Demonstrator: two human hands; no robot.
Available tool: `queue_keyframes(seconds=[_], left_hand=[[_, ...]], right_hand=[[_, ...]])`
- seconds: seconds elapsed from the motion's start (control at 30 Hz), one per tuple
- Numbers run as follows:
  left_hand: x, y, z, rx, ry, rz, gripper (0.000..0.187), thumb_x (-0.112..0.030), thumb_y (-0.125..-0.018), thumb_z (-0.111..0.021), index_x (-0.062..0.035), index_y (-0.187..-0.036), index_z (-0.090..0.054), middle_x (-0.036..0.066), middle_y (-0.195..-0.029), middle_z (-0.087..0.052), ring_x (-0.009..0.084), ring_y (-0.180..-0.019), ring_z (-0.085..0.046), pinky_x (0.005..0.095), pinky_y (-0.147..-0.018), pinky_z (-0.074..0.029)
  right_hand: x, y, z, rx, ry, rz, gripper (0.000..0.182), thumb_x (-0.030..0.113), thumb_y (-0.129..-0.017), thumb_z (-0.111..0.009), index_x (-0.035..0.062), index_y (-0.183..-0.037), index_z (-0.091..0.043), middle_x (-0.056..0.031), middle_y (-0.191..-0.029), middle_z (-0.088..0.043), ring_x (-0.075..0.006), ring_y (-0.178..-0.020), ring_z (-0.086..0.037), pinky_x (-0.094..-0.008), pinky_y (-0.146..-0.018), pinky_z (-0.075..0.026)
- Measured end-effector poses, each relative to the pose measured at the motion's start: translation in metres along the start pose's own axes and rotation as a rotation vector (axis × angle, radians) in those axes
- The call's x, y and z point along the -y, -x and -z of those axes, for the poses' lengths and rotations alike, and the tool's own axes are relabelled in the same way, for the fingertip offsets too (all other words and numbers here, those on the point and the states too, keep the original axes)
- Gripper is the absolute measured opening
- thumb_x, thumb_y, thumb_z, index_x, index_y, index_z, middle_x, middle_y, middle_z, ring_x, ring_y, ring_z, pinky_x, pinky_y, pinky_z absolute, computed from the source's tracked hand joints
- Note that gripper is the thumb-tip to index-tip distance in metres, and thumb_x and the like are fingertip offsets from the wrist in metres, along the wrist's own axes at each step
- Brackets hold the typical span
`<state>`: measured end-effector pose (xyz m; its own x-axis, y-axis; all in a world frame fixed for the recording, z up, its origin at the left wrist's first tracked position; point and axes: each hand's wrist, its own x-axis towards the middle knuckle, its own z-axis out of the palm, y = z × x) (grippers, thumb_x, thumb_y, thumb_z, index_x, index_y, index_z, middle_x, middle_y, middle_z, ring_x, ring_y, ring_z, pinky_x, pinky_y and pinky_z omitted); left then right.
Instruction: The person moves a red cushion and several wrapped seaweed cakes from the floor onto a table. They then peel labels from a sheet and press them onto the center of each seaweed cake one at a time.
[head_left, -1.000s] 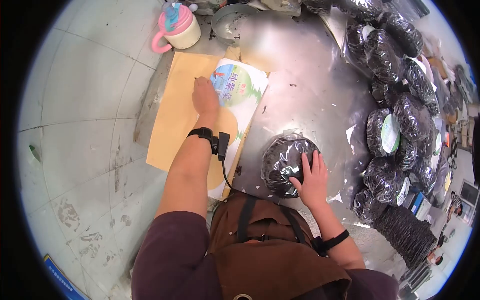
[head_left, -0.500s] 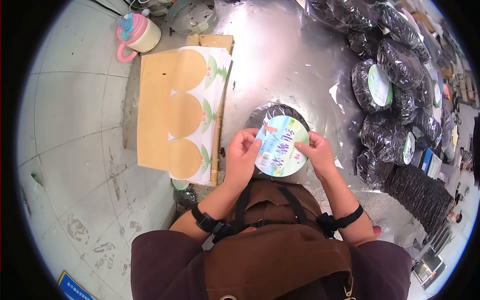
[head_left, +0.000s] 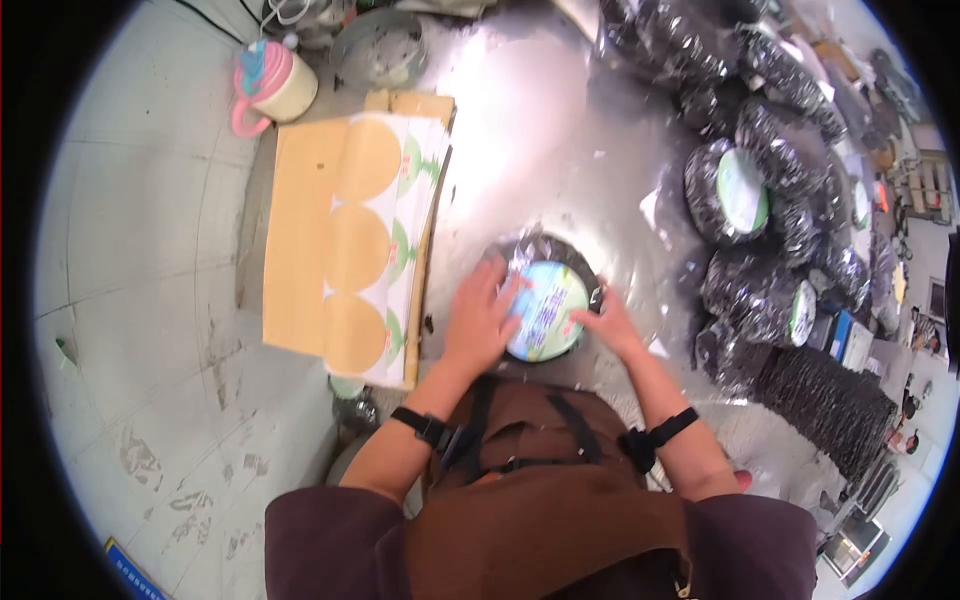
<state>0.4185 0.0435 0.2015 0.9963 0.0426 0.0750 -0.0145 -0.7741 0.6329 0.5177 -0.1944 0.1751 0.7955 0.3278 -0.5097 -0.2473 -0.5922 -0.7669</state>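
Observation:
A round blue-green label with printed characters lies on top of a dark round package wrapped in clear film, on the metal tabletop close to my body. My left hand rests along the label's left edge, its fingers spread over the label and the wrap. On the opposite side, my right hand has its thumb on the label's right edge and its fingers apart along the package's side. Neither hand is wrapped round anything. Slight motion blur softens the fingertips.
To the left, sheets of round labels lie under a tan backing sheet. Beyond stand a pink-and-cream cup and a round metal pan. Several film-wrapped dark packages are piled on the right of the metal table.
The label has gone from being held above the package between both hands to lying on top of it. My fingers have spread out over it, and the view has shifted slightly.

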Motion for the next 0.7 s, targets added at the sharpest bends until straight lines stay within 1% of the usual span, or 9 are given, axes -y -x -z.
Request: queue_keyframes(seconds=[0.07, 0.17, 0.27, 0.33, 0.4, 0.43, 0.5, 0.6, 0.7], left_hand=[[-0.001, 0.004, -0.001, -0.017, 0.078, 0.038, 0.058, -0.023, -0.076, -0.064, -0.0068, -0.130, -0.048, 0.019, -0.143, -0.035, 0.0426, -0.130, -0.032, 0.0492, -0.108, -0.026], [0.009, 0.013, 0.012, -0.052, 0.267, 0.183, 0.057, -0.020, -0.077, -0.061, -0.0052, -0.131, -0.047, 0.018, -0.143, -0.036, 0.0384, -0.131, -0.033, 0.0460, -0.108, -0.026], [0.043, 0.023, 0.044, -0.236, 0.144, 0.300, 0.053, -0.017, -0.081, -0.059, -0.0012, -0.130, -0.046, 0.020, -0.139, -0.040, 0.0357, -0.129, -0.036, 0.0434, -0.108, -0.027], [0.087, 0.015, 0.063, -0.482, 0.079, 0.529, 0.047, -0.017, -0.086, -0.055, 0.0015, -0.129, -0.046, 0.021, -0.132, -0.046, 0.0375, -0.125, -0.040, 0.0426, -0.106, -0.030], [0.129, -0.005, 0.093, -0.591, -0.201, 0.469, 0.041, -0.018, -0.089, -0.052, 0.0038, -0.124, -0.049, 0.021, -0.126, -0.050, 0.0379, -0.120, -0.043, 0.0431, -0.103, -0.033], [0.147, -0.020, 0.100, -0.580, -0.266, 0.537, 0.039, -0.019, -0.089, -0.052, 0.0037, -0.122, -0.051, 0.021, -0.123, -0.051, 0.0377, -0.117, -0.045, 0.0439, -0.101, -0.034], [0.196, -0.040, 0.100, -0.582, -0.313, 0.648, 0.036, -0.020, -0.089, -0.052, 0.0030, -0.117, -0.053, 0.019, -0.118, -0.054, 0.0362, -0.112, -0.049, 0.0450, -0.096, -0.038], [0.213, -0.093, 0.090, -0.440, -0.357, 0.821, 0.031, -0.023, -0.090, -0.050, -0.0005, -0.110, -0.056, 0.014, -0.110, -0.058, 0.0324, -0.104, -0.054, 0.0453, -0.087, -0.044], [0.199, -0.121, 0.095, -0.404, -0.424, 0.969, 0.027, -0.025, -0.090, -0.049, -0.0033, -0.103, -0.058, 0.013, -0.107, -0.059, 0.0311, -0.102, -0.055, 0.0446, -0.083, -0.046]], right_hand=[[0.035, 0.003, 0.004, 0.133, -0.346, -0.204, 0.097, 0.030, -0.068, -0.080, -0.0009, -0.143, -0.026, -0.0174, -0.137, -0.042, -0.0237, -0.124, -0.043, -0.0343, -0.104, -0.035], [0.066, -0.014, 0.018, 0.296, -0.257, -0.282, 0.097, 0.032, -0.066, -0.082, 0.0008, -0.141, -0.030, -0.0178, -0.134, -0.046, -0.0261, -0.123, -0.046, -0.0343, -0.104, -0.035], [0.139, -0.080, 0.064, 0.172, 0.241, 0.093, 0.098, 0.036, -0.066, -0.081, 0.0033, -0.142, -0.030, -0.0193, -0.136, -0.045, -0.0283, -0.120, -0.049, -0.0364, -0.102, -0.039], [0.232, -0.108, 0.110, -0.131, -0.055, 0.369, 0.071, 0.037, -0.078, -0.071, 0.0020, -0.134, -0.043, -0.0142, -0.129, -0.051, -0.0234, -0.120, -0.047, -0.0358, -0.101, -0.038], [0.291, -0.131, 0.159, -0.090, -0.546, 0.382, 0.057, 0.038, -0.089, -0.058, 0.0000, -0.129, -0.044, -0.0093, -0.120, -0.051, -0.0192, -0.112, -0.047, -0.0427, -0.098, -0.036], [0.302, -0.154, 0.181, -0.242, -0.676, 0.294, 0.057, 0.039, -0.090, -0.057, 0.0035, -0.133, -0.043, -0.0118, -0.134, -0.044, -0.0214, -0.123, -0.043, -0.0477, -0.100, -0.034], [0.280, -0.190, 0.207, -0.320, -0.587, 0.236, 0.081, 0.047, -0.086, -0.060, 0.0090, -0.147, -0.022, -0.0157, -0.151, -0.024, -0.0252, -0.138, -0.027, -0.0505, -0.105, -0.028], [0.207, -0.246, 0.230, -0.426, -1.067, -0.272, 0.124, 0.059, -0.065, -0.076, 0.0090, -0.148, 0.001, -0.0121, -0.153, -0.013, -0.0284, -0.141, -0.015, -0.0591, -0.106, -0.021], [0.209, -0.271, 0.225, -0.387, -1.291, -0.327, 0.118, 0.062, -0.066, -0.072, 0.0089, -0.147, -0.003, -0.0137, -0.152, -0.011, -0.0362, -0.140, -0.013, -0.0630, -0.108, -0.014]])
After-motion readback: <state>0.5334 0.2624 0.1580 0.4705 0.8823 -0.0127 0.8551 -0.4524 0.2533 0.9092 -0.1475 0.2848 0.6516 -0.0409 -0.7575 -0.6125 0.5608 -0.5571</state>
